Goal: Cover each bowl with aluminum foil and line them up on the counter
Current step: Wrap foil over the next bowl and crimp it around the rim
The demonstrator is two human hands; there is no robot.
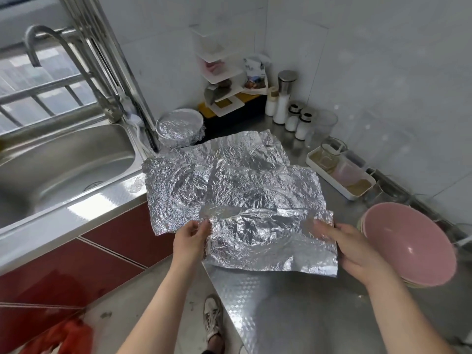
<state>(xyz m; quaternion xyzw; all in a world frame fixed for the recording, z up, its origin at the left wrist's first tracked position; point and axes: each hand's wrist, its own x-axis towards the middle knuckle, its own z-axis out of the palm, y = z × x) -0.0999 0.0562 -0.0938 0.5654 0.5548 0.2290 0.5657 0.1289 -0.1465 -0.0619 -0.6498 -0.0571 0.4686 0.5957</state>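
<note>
two hands hold a crumpled foil sheet [270,241] above the table [293,315]

from the left: a steel sink [63,159]; a foil-covered bowl [178,127] at the back of the table, just beside the sink; the left hand [191,238], fingers pinching the sheet's left edge; loose foil [229,180] lying flat on the table just beyond; the right hand [357,254], blurred, fingers closed on the sheet's right edge; a stack of uncovered pink bowls [408,241] just beside that hand.
</note>
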